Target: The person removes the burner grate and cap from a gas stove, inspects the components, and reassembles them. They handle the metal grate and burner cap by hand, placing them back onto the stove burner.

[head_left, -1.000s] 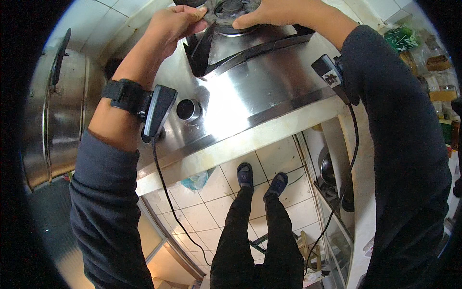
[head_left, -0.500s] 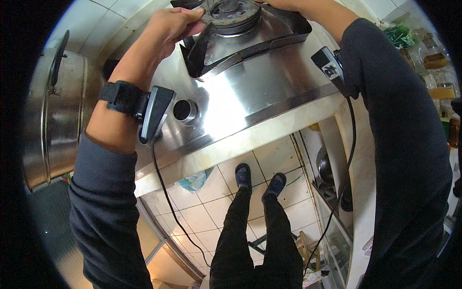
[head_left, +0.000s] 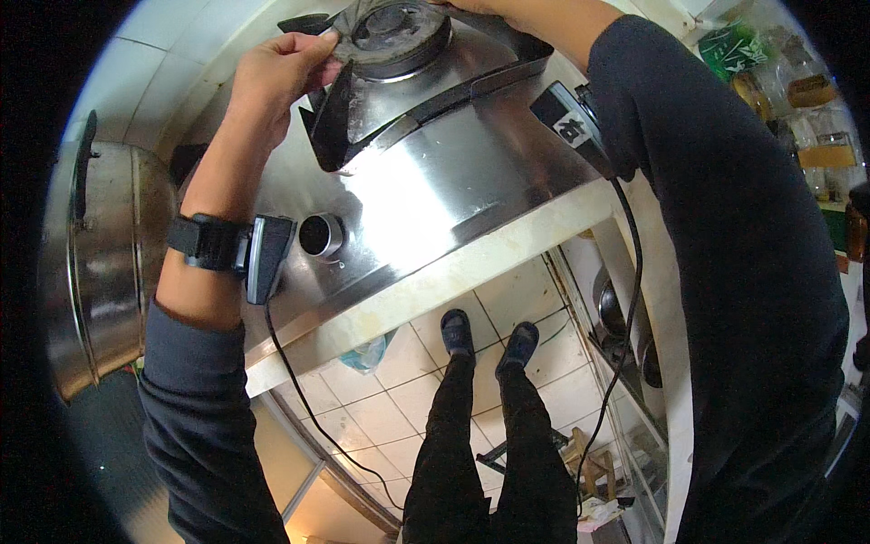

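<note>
My left hand [head_left: 285,72] pinches a grey, uneven piece [head_left: 349,36] at the left edge of the round gas burner [head_left: 403,36], near the top of the view. My right hand [head_left: 480,9] reaches to the far side of the burner; its fingers are mostly out of sight at the top edge. A black pan support [head_left: 480,91] surrounds the burner on the steel stove top [head_left: 489,154]. A round control knob [head_left: 320,234] sits on the front panel. Each forearm has a dark device with a cable, the left one [head_left: 267,254] on a black strap.
A large steel pot [head_left: 104,254] stands at the left against white tiles [head_left: 154,63]. Jars [head_left: 825,154] and a green package [head_left: 734,50] crowd the right. Below the pale counter edge [head_left: 408,286] are my slippered feet, a plastic bag [head_left: 367,354] and a small stool [head_left: 589,467].
The stove and both arms have shifted left in the view. My right thumb, earlier on the front of the burner, has moved back to its far side. My left hand still pinches at the burner's edge.
</note>
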Available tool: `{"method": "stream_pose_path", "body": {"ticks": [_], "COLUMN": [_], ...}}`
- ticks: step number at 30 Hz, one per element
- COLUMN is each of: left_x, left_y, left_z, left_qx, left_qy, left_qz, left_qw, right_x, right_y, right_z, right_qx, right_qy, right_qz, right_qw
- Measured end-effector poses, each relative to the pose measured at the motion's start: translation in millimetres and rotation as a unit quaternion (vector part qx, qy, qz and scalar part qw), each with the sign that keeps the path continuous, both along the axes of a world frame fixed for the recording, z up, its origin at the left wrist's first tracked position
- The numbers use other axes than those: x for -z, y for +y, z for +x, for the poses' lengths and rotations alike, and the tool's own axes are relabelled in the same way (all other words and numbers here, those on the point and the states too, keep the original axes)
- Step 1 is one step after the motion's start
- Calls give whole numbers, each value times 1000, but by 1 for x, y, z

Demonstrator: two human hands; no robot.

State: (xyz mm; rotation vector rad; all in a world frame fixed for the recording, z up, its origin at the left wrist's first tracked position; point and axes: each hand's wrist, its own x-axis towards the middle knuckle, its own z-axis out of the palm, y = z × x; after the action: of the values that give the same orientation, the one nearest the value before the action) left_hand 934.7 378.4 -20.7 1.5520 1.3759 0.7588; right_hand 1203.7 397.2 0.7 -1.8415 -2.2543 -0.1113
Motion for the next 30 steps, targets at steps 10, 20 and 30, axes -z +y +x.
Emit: {"method": "stream_pose_path", "body": {"ticks": [10, 20, 30], "left_x": [-2, 0, 6], "left_y": [-4, 1, 13], "left_z": [6, 17, 14], "left_qx": [-40, -79, -98], "left_qy": [-4, 15, 8], "left_qz": [9, 6, -20], "left_qw": [999, 997, 995], "right_x": [-14, -15, -23], "right_y": [-6, -1, 3], "right_z": [-1, 12, 5], "right_qx": [88, 55, 77], "right_qy": [180, 311, 408], "right_qz": [-28, -135, -254], "right_qw": [979, 939, 874]}}
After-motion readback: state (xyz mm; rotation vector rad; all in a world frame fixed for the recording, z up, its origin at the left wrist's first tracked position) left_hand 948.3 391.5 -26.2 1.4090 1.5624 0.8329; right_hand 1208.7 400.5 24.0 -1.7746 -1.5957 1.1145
